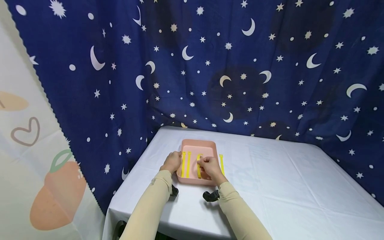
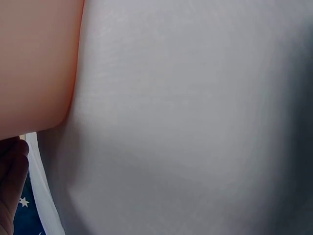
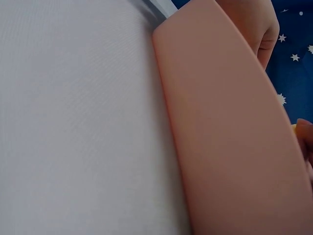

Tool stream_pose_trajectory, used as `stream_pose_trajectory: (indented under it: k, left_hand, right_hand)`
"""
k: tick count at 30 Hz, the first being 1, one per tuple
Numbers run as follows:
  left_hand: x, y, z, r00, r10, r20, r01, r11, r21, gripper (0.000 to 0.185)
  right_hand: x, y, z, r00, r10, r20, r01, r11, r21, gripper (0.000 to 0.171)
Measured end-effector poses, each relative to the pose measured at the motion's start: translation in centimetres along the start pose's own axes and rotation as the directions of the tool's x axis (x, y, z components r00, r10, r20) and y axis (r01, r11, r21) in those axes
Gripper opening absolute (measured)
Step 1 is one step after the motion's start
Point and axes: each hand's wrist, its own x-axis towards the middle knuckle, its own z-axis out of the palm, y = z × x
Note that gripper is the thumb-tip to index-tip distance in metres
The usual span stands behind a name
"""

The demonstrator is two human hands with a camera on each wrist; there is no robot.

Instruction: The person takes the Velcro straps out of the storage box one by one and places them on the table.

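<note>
While I watch from afar, right hand point(image 1: 211, 166) pinches a yellow strip point(image 1: 198, 171) over the pink tray point(image 1: 195, 181). Left hand point(image 1: 172, 161) at tray's left rim; its grip I cannot tell. Two more strips point(image 1: 188, 165) at left inside, fourth strip point(image 1: 222, 164) by tray's right side. Tray sits on white-clothed bench point(image 1: 285, 173).

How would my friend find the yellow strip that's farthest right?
Start at the white-covered table by the starry blue curtain, and find the pink tray on it. Just past the tray's right side is a slim yellow strip. It's the only one outside the tray; the other three yellow strips appear within its rim.
</note>
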Motion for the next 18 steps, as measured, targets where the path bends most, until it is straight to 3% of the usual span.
stream_pose_trajectory:
  k: [18]
  left_hand:
    - [0.2, -0.1, 0.2, 1.0, 0.005, -0.004, -0.005, 1.0, -0.004, 0.041]
  right_hand:
    - [-0.2, 0.0, -1.1, 1.0, -0.011, -0.015, 0.011, 1.0, 0.0, 0.014]
